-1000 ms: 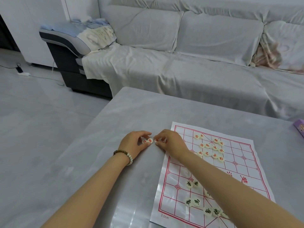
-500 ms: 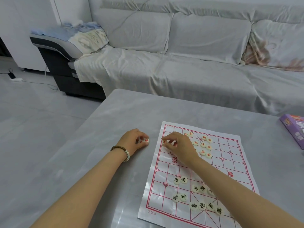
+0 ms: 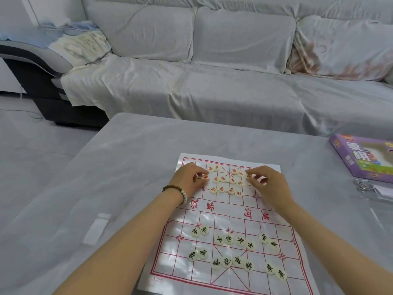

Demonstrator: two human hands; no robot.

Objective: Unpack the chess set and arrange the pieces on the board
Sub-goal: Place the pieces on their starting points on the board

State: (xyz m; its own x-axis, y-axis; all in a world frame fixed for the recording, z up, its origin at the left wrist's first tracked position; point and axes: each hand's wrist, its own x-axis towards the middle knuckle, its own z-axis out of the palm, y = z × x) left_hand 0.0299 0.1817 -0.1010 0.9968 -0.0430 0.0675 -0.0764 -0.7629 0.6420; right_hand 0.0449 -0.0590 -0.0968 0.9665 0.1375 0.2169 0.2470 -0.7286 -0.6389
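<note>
The board (image 3: 185, 271) lies flat on the counter (image 3: 127, 177). On its far half sit the red pieces (image 3: 221, 189). My left hand (image 3: 189, 179) has its grip pinching two at the cluster's left edge, and my right hand (image 3: 270, 184) pinches one at the right edge. The black pieces (image 3: 228, 239) are scattered over the near half. A purple box (image 3: 365, 158) lies well to the right.

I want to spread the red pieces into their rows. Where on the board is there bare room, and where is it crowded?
Bare: the river band of the board between the red pieces and black pieces, and the far corners beyond the left hand and right hand. Crowded: the far middle, where red pieces bunch between the hands.
</note>
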